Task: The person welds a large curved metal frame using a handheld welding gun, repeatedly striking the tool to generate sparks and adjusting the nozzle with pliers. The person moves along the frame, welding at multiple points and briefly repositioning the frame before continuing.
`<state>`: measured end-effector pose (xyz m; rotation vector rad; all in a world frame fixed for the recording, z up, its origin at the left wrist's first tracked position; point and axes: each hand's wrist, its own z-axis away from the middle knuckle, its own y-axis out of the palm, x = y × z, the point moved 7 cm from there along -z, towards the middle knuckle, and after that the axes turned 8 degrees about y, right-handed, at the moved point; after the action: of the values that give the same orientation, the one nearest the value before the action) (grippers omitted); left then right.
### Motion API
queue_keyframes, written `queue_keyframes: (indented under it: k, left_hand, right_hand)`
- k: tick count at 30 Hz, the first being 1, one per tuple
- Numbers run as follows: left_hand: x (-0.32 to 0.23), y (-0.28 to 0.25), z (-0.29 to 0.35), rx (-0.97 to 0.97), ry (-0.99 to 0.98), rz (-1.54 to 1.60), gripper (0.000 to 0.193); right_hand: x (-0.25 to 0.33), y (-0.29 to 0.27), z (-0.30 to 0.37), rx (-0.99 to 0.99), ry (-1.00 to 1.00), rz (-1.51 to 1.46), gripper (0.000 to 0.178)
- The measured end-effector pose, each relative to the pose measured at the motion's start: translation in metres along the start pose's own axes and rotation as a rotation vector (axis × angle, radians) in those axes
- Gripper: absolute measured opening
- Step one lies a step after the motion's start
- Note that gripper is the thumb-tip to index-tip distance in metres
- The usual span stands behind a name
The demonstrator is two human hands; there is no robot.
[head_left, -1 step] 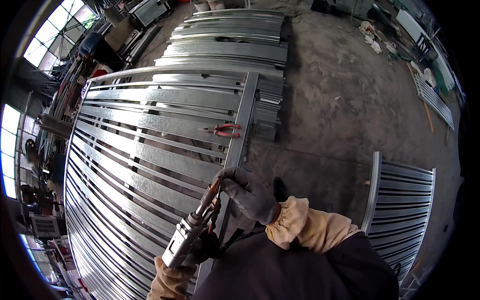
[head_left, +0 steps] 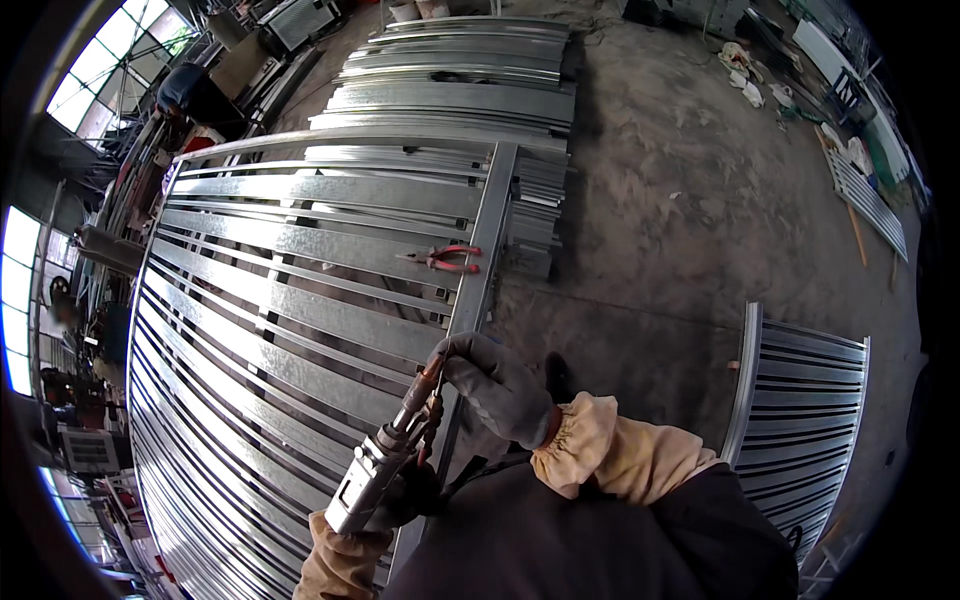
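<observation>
A silver, box-bodied welding gun [head_left: 365, 480] with a copper-coloured nozzle slants up and right over a galvanised slatted metal panel [head_left: 325, 245]. My left hand [head_left: 405, 495], in a dark glove and mostly hidden behind the gun's body, is wrapped round its grip. At the nozzle tip, beside the panel's edge post [head_left: 492, 215], the grey-gloved fingers of my right hand [head_left: 495, 390] are curled and pressed together. A thin wire-like line shows by those fingertips; what they pinch is too small to make out. Red-handled pliers [head_left: 445, 259] lie on the slats, their handles reaching the post.
Beyond the panel lies a stack of long metal profiles [head_left: 450, 98]. A smaller slatted panel [head_left: 808, 400] is at the right on the concrete floor [head_left: 650, 220]. Clutter and metal stock line the left side, where a stooping person [head_left: 190, 95] is partly visible.
</observation>
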<state>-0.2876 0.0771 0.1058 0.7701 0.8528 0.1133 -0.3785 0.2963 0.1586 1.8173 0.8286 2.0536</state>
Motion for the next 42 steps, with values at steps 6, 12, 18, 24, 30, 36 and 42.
queue_keyframes:
  k: [6,12,18,24,30,36,42]
  left_hand:
    - [0.014,-0.012,0.011,-0.098,-0.098,-0.054,0.063]
    - [0.006,-0.004,0.008,-0.074,0.032,-0.018,0.057]
    - [0.004,-0.014,0.014,-0.32,-0.127,0.112,0.05]
    - [-0.019,0.018,0.026,-0.292,-0.024,0.302,0.042]
    - [-0.013,0.032,0.011,-0.017,-0.047,0.517,0.046]
    - [0.044,-0.038,0.017,-0.087,-0.052,0.65,0.042]
    - [-0.017,0.034,0.048,-0.493,0.097,0.243,0.042]
  right_hand:
    - [-0.01,0.002,0.01,0.015,-0.025,-0.113,0.017]
    - [-0.012,0.003,0.012,0.042,-0.059,-0.133,0.018]
    - [-0.003,0.008,0.015,0.106,-0.005,-0.07,0.023]
    - [-0.001,0.026,0.013,0.238,0.135,-0.208,0.034]
    - [-0.016,0.041,0.007,0.361,0.357,-0.272,0.035]
    - [-0.036,0.039,0.007,0.341,0.344,-0.28,0.027]
    - [-0.031,0.047,0.013,0.314,0.297,-0.287,0.028]
